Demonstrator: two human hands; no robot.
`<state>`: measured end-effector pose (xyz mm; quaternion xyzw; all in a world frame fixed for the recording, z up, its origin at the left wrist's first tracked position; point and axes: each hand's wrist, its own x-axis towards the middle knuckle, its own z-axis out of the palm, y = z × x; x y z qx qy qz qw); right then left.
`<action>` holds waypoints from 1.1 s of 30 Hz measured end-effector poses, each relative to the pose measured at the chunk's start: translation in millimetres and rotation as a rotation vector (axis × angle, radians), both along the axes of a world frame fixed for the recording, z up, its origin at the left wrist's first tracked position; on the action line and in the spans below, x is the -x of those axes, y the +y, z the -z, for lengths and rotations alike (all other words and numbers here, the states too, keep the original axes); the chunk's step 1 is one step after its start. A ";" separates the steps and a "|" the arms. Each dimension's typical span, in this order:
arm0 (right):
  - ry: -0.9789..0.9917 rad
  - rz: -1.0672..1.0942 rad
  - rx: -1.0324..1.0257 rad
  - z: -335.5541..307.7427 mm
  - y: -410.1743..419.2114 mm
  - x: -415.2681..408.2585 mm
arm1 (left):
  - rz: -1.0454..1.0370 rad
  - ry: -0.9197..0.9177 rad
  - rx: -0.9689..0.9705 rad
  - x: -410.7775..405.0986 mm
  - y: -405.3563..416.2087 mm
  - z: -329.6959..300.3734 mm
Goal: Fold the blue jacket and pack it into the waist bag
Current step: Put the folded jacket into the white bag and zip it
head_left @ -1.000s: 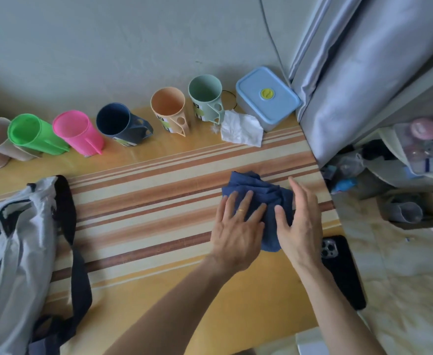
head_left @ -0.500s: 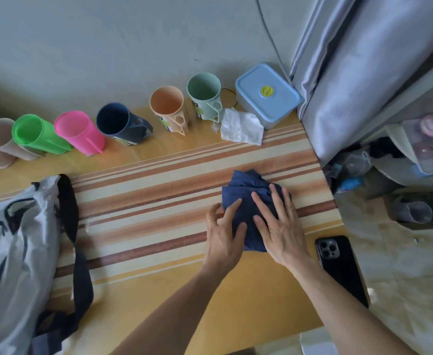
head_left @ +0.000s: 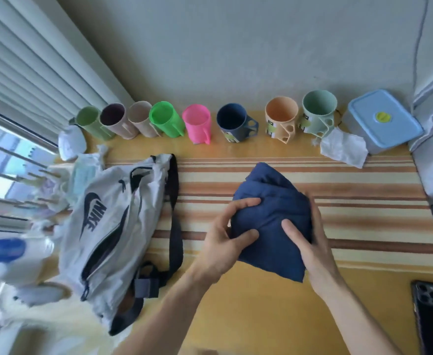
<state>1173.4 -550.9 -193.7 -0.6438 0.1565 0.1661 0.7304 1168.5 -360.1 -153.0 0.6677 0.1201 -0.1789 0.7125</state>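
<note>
I have both hands clasping the blue jacket (head_left: 269,221), a soft, light bundle between left hand (head_left: 223,242) and right hand (head_left: 310,244); gripping its sides should stop it springing open. Waist bag (head_left: 108,226) lies left.

Bright window daylight from left; blurred, distorted edges.

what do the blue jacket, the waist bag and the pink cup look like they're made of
Blue jacket: soft matte woven fabric, probably; it bunches in rounded folds. Waist bag: thin crinkly synthetic, perhaps nylon, with a faint sheen and fine wrinkles. Pink cup: moulded plastic, seemingly; bright, slightly translucent.
</note>
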 end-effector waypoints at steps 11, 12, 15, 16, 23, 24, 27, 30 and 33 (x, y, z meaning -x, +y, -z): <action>0.091 -0.043 -0.247 -35.2 198.4 -1.8 | -0.308 -0.130 -0.461 32.9 205.4 -26.0; 0.079 -0.041 -0.207 -34.0 208.3 -1.6 | -0.314 -0.170 -0.651 39.2 226.3 -18.7; 0.057 -0.036 -0.114 -31.9 234.8 -0.5 | -0.043 -0.156 -1.272 55.5 279.7 10.4; 0.055 -0.036 -0.098 -32.2 244.0 0.1 | 0.094 -0.100 -1.393 60.8 292.0 20.3; 0.038 -0.125 0.070 -37.6 316.9 7.7 | 0.039 0.004 -1.295 68.4 342.6 33.1; 0.054 -0.144 0.089 -36.9 327.7 10.3 | -0.054 -0.026 -1.247 69.5 347.9 28.1; 0.101 -0.194 0.148 -25.3 367.9 11.9 | -0.197 -0.100 -1.154 76.6 356.7 12.1; 0.159 -0.223 0.174 -7.8 419.7 2.7 | -0.158 -0.180 -1.106 86.8 362.8 11.8; 0.094 -0.321 0.251 11.6 463.1 -7.9 | -0.113 -0.235 -1.065 94.2 370.3 15.6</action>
